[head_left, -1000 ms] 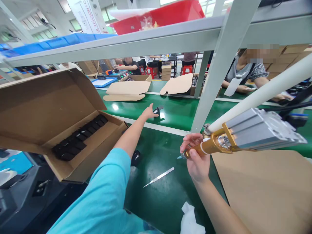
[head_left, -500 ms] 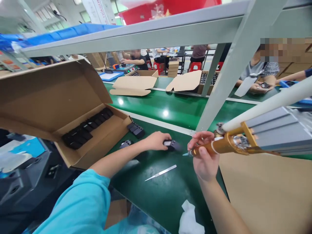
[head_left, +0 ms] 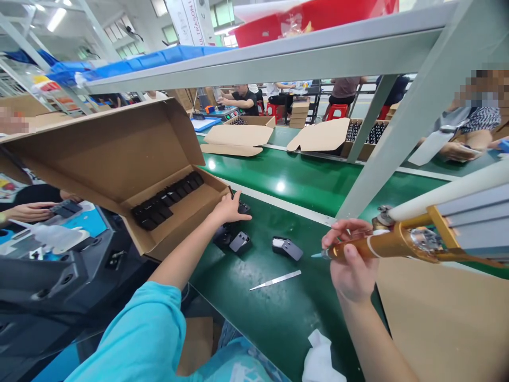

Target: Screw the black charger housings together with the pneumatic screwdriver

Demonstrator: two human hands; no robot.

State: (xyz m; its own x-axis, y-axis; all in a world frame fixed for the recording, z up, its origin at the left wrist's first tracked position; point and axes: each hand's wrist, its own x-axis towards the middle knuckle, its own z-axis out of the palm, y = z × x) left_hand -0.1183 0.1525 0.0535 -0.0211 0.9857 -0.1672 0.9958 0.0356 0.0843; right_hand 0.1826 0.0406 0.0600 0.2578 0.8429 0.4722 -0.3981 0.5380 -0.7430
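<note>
My right hand (head_left: 353, 260) is wrapped round an amber dispensing gun (head_left: 385, 241); its thin pale-blue nozzle (head_left: 317, 255) points left. My left hand (head_left: 229, 208) reaches over black plastic parts (head_left: 244, 207) beside the cardboard box, thumb and forefinger apart; some fingers are hidden. Closer to me lie more black parts (head_left: 238, 241). A single black plastic housing (head_left: 287, 248) rests on the green table, left of the nozzle and apart from it. Below it lie metal tweezers (head_left: 275, 280).
An open cardboard box (head_left: 191, 220) at left holds rows of black parts. A white tissue (head_left: 323, 358) lies near the front edge, a brown cardboard sheet (head_left: 441, 318) at right. A slanted metal post (head_left: 382, 143) and overhead shelf (head_left: 278, 61) stand ahead. A co-worker's hand (head_left: 34, 211) is far left.
My left hand has let go of the black housing, leaving it on the table, and moved left to the parts beside the box. My right hand still holds the dispensing gun. The view has shifted.
</note>
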